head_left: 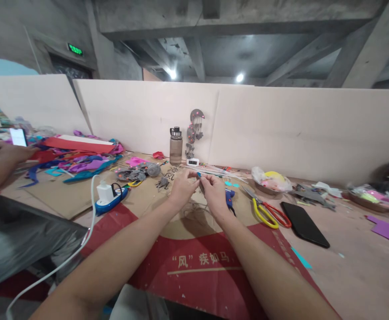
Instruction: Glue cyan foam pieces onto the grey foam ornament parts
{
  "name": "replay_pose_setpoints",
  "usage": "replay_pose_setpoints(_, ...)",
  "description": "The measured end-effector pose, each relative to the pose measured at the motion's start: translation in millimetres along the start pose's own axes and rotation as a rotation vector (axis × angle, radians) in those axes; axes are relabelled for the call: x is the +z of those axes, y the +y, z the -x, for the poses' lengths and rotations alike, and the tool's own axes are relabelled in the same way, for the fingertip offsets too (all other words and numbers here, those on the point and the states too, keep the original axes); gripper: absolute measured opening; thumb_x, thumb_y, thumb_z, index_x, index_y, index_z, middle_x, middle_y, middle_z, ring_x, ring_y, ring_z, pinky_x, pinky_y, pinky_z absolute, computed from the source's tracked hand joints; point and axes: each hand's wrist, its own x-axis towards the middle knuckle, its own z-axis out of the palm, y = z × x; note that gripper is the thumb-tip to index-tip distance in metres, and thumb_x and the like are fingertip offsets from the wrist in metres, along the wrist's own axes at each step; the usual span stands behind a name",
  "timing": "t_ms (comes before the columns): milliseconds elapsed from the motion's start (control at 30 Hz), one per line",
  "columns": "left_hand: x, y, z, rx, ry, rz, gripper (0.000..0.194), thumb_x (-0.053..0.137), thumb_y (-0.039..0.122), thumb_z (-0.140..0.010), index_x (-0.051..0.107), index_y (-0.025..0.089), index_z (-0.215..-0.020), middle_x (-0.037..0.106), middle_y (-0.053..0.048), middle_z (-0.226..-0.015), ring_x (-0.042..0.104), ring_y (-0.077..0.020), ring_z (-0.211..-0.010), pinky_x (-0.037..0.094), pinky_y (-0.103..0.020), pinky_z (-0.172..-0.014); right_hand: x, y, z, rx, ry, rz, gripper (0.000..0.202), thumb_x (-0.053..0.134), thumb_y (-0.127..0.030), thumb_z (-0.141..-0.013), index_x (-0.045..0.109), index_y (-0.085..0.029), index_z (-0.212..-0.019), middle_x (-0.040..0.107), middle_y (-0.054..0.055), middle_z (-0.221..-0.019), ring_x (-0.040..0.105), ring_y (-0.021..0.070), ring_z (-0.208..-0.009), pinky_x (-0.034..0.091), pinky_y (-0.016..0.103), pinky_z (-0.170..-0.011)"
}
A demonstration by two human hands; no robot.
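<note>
My left hand [183, 186] and my right hand [213, 191] meet at the fingertips over the middle of the table. Pinched between them is a small blue piece [199, 174], mostly covered by the fingers; its kind is too small to make out. Below the hands, loose thin string [194, 210] lies on brown cardboard. A blue glue gun [229, 195] sits just beyond my right hand, partly hidden by it. To the left lie a ball of grey yarn [153, 170] and grey felt pieces [131, 173].
Yellow-and-red-handled scissors [264, 213] and a black phone [306, 224] lie at right. A bottle [176, 149] and a small white clock [192, 162] stand behind. A blue power strip [111, 202] trails a white cable. At left, another person's hands [9, 153] are near coloured fabric [81, 162].
</note>
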Motion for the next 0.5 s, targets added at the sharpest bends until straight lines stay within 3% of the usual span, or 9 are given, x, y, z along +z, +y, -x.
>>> replay_pose_setpoints(133, 2.4, 0.5, 1.6, -0.034, -0.006, 0.15, 0.024, 0.064, 0.029, -0.074, 0.057, 0.018, -0.094, 0.066, -0.008, -0.101, 0.066, -0.0215, -0.092, 0.051, -0.019, -0.042, 1.0, -3.9, 1.5, 0.012, -0.027, -0.045, 0.025, 0.058, -0.04, -0.074, 0.065, -0.017, -0.081, 0.063, 0.001, -0.07, 0.051, 0.0147, -0.064, 0.038, 0.027, -0.061)
replay_pose_setpoints(267, 3.8, 0.6, 0.1, -0.076, -0.013, 0.252, 0.022, 0.062, 0.025, -0.073, 0.056, 0.016, -0.092, 0.065, -0.007, -0.095, 0.065, -0.0174, -0.079, 0.053, -0.02, -0.042, 1.8, -7.1, 3.7, 0.0, -0.037, -0.002, 0.026, 0.058, -0.038, -0.074, 0.068, -0.017, -0.087, 0.066, 0.002, -0.075, 0.053, 0.0161, -0.068, 0.04, 0.028, -0.065)
replay_pose_setpoints(500, 3.7, 1.7, -0.9, -0.127, -0.052, 0.314, 0.019, 0.063, 0.029, -0.075, 0.057, 0.017, -0.088, 0.063, -0.002, -0.079, 0.059, -0.0117, -0.057, 0.052, -0.022, -0.041, -0.2, -10.5, 5.0, -0.022, 0.013, 0.075, 0.021, 0.058, -0.037, -0.076, 0.064, -0.018, -0.08, 0.059, -0.002, -0.067, 0.045, 0.0138, -0.061, 0.036, 0.027, -0.062)
